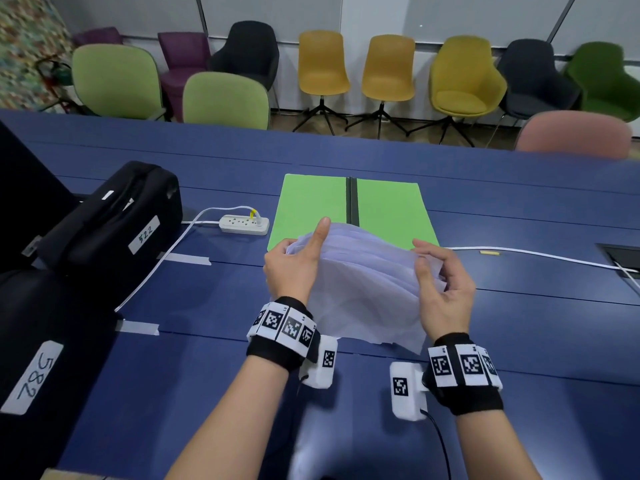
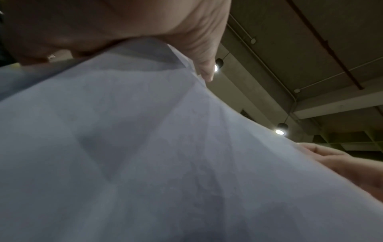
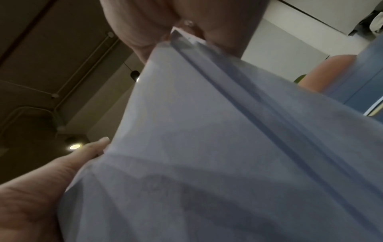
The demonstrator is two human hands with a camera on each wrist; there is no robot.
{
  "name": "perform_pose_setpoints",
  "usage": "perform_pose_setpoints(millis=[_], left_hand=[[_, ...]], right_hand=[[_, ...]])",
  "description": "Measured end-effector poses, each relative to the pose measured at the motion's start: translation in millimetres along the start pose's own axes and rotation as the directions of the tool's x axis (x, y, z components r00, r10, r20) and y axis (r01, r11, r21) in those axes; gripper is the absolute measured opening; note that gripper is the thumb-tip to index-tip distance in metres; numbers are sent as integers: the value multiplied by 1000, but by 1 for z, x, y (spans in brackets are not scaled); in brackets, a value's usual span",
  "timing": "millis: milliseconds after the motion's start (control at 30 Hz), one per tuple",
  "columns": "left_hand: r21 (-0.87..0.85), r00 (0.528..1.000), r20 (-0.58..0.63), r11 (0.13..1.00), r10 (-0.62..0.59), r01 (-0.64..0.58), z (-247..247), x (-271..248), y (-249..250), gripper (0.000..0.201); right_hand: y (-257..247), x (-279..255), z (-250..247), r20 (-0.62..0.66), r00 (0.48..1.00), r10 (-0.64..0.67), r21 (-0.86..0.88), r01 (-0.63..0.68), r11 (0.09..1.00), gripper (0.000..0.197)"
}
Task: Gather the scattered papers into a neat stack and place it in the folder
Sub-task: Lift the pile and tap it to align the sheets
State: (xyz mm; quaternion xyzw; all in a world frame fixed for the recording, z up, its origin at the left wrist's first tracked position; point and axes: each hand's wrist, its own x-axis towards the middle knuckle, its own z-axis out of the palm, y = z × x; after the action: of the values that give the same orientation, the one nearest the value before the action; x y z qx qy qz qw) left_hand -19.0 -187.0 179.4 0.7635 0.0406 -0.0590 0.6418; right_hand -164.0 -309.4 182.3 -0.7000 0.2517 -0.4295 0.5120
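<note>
Table (image 1: pixel 519 209): long, dark blue, with seams running across it; it carries everything below.
Chairs (image 1: pixel 322 64): a row of green, purple, black and mustard seats along the far wall, plus a pink one (image 1: pixel 571 135) pulled up to the table's far edge.
Black cases (image 1: pixel 114 223): two on the left; the farther one wears a white label handwritten "522", the nearer one (image 1: pixel 31 368) a label handwritten "582".
Folder (image 1: pixel 391 209): bright green, lying open and flat with a dark spine down its middle, just beyond the hands.
Papers (image 1: pixel 363 282): a loose white bundle held up above the table in front of the folder, sheets fanned and uneven, their far edge overlapping the folder's near edge in the head view; no print readable.
Left hand (image 1: pixel 294 268): grips the bundle's left edge, fingers curled behind it, thumb extended up along the front.
Right hand (image 1: pixel 440 289): pinches the right edge, thumb in front, fingers curled behind.
Wristbands (image 1: pixel 284 323): black, with square black-and-white coded markers, one on each wrist.
Power strip (image 1: pixel 244 224): white, left of the folder, with one plug in it and a white cable trailing off.
</note>
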Motion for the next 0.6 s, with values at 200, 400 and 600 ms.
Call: perform_pose_setpoints(millis=[200, 400, 600], left_hand=[[-15, 1000, 6, 999, -29, 29, 1, 0, 1, 68], [-23, 999, -6, 999, -40, 40, 2, 0, 0, 56], [-89, 999, 39, 996, 19, -16, 1, 0, -9, 71]], right_hand=[[7, 6, 0, 20, 998, 55, -29, -54, 998, 15], [-3, 9, -1, 274, 959, 70, -327, 24, 945, 66], [-8, 20, -7, 345, 936, -73, -744, 320, 587, 89]])
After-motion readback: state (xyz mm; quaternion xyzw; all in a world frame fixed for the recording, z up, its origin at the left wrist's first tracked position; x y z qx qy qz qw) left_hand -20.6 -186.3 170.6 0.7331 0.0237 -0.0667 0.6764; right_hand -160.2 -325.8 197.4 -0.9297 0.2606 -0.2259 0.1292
